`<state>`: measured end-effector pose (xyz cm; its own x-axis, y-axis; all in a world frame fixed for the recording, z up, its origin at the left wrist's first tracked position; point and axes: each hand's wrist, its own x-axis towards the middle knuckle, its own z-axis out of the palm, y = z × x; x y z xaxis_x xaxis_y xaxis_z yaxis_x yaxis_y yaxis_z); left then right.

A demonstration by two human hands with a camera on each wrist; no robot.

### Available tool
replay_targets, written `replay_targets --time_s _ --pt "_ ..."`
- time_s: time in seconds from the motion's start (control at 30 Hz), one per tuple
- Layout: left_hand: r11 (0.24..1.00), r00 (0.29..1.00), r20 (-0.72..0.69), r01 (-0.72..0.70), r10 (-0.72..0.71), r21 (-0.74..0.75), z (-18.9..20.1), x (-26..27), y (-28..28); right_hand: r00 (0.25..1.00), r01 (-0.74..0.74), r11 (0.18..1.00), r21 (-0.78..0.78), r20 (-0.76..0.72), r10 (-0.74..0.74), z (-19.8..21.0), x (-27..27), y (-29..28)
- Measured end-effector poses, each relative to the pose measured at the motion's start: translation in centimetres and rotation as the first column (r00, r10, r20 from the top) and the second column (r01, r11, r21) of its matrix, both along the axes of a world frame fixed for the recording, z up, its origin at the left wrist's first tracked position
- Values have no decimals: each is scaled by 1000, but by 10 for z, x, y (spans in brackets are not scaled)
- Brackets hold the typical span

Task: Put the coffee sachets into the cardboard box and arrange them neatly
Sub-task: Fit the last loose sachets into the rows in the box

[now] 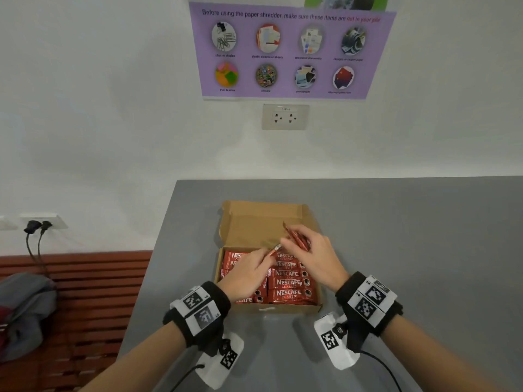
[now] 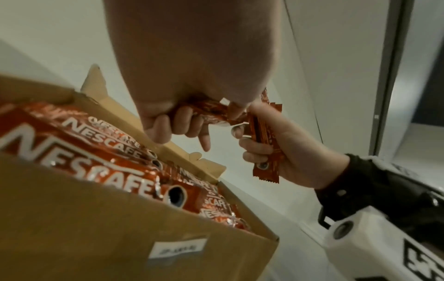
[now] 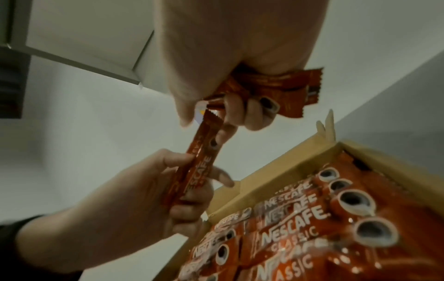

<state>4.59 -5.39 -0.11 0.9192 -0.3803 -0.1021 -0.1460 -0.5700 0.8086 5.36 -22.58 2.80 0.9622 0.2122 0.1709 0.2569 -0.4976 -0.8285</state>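
An open cardboard box [image 1: 291,307] sits on the grey table [image 1: 424,236], its lid [image 1: 254,224] folded back. Red Nescafe sachets [image 1: 288,282] lie inside in flat rows, two side by side. Both hands hover over the box. My left hand [image 1: 254,267] pinches a single sachet [image 1: 276,248], seen lengthwise in the right wrist view as the single sachet [image 3: 199,163]. My right hand [image 1: 314,256] grips a small bundle of sachets [image 1: 297,236], also seen as the bundle [image 2: 266,152]. The single sachet's far end touches the right hand's fingers [image 3: 230,114].
The table's left edge runs close beside the box. Left of it and lower is a wooden slatted bench [image 1: 85,292] with a grey bag [image 1: 25,312]. Plugged cables [image 1: 36,226] hang on the wall. A socket [image 1: 285,116] and a poster are behind the table.
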Motion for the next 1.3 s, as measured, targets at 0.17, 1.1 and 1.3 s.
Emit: replay_targets --time_s 0.17,1.1,1.3 --pt "993 989 115 83 -93 88 1 -1 4 997 58 998 17 -44 -57 -10 0 -7" --pt "996 973 219 63 -75 64 2 3 5 992 -39 998 47 -120 44 -10 -11 -15" --pt "976 974 225 -29 -20 214 -3 4 8 980 63 998 8 -192 -60 -14 -12 -21"
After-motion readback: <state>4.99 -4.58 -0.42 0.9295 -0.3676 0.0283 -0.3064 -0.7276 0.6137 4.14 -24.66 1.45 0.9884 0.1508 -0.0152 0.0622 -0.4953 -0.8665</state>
